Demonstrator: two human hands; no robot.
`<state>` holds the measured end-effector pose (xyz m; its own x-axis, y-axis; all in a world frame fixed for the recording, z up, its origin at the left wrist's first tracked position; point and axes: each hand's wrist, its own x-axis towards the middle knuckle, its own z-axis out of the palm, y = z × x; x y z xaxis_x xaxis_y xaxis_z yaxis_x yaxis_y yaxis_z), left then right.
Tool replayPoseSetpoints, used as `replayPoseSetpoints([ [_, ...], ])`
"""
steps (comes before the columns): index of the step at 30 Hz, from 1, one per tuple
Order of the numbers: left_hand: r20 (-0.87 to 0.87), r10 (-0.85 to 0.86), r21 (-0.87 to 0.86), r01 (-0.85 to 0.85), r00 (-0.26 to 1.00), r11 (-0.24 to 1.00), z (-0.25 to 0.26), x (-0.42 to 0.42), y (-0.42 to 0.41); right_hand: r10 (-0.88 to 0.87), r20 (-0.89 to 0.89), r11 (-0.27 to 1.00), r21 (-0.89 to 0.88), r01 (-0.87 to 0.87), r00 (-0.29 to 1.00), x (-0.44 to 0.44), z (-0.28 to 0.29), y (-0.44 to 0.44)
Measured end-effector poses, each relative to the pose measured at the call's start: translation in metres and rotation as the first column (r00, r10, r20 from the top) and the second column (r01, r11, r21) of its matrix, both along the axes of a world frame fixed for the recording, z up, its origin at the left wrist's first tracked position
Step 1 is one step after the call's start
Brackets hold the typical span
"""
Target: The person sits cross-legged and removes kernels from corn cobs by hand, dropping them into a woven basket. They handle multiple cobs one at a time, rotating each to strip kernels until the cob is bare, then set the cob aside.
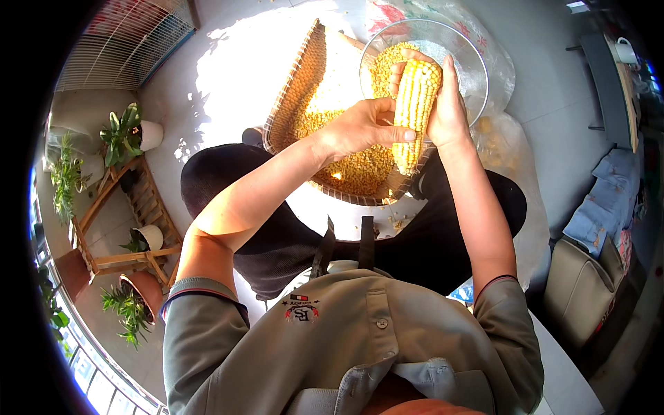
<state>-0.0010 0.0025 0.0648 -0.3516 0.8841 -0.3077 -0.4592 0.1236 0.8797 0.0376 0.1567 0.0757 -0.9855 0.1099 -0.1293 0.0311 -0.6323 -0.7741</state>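
Both hands are on a yellow corn cob (pixel 414 111), held at a steep slant with its kernels in full rows. My right hand (pixel 450 111) cradles it from the right, the fingers wrapping behind its upper part and the thumb raised beside it. Lower down, my left hand (pixel 363 127) grips it from the left, thumb across the front. Beneath the hands is a woven basket (pixel 294 85) with loose corn kernels (pixel 358 171) spread over its inside. A round see-through container (pixel 486 85) with a pale rim stands partly behind the cob; yellow kernels show through or inside it.
Clear plastic bags (pixel 506 140) lie on the right. At left are a wooden plant stand (pixel 109 181), several potted plants (pixel 140 298) and a wire cage (pixel 129 46). A padded seat (pixel 581 285) with blue cloth (pixel 604 197) is at right. Stray kernels (pixel 399 224) dot the floor between the knees.
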Motion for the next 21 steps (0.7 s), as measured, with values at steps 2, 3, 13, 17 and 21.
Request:
replayPoseSetpoints([
  [2, -0.174, 0.029, -0.079, -0.044, 0.984, 0.996, -0.004, 0.002, 0.001, -0.067, 0.023, 0.996, 0.055, 0.065, 0.997, 0.000, 0.000, -0.002],
  [3, -0.228, 0.069, -0.072, -0.087, 0.971, 0.994, -0.009, 0.004, 0.002, -0.102, 0.037, 0.992, 0.084, 0.098, 0.994, 0.000, 0.001, -0.004],
  [13, -0.304, 0.097, -0.105, -0.134, 0.948, 0.985, -0.014, 0.008, 0.001, -0.005, -0.029, 1.000, 0.002, 0.005, 1.000, 0.002, -0.006, 0.002],
  [17, 0.022, -0.029, -0.056, 0.030, 0.999, 0.998, -0.002, 0.001, -0.002, 0.017, 0.029, 1.000, 0.024, -0.018, 0.999, 0.008, -0.009, 0.000],
  [21, 0.000, 0.144, -0.123, -0.143, 0.990, 0.982, 0.006, -0.023, -0.012, -0.011, 0.127, 0.977, 0.210, -0.016, 0.992, 0.012, 0.001, -0.006],
])
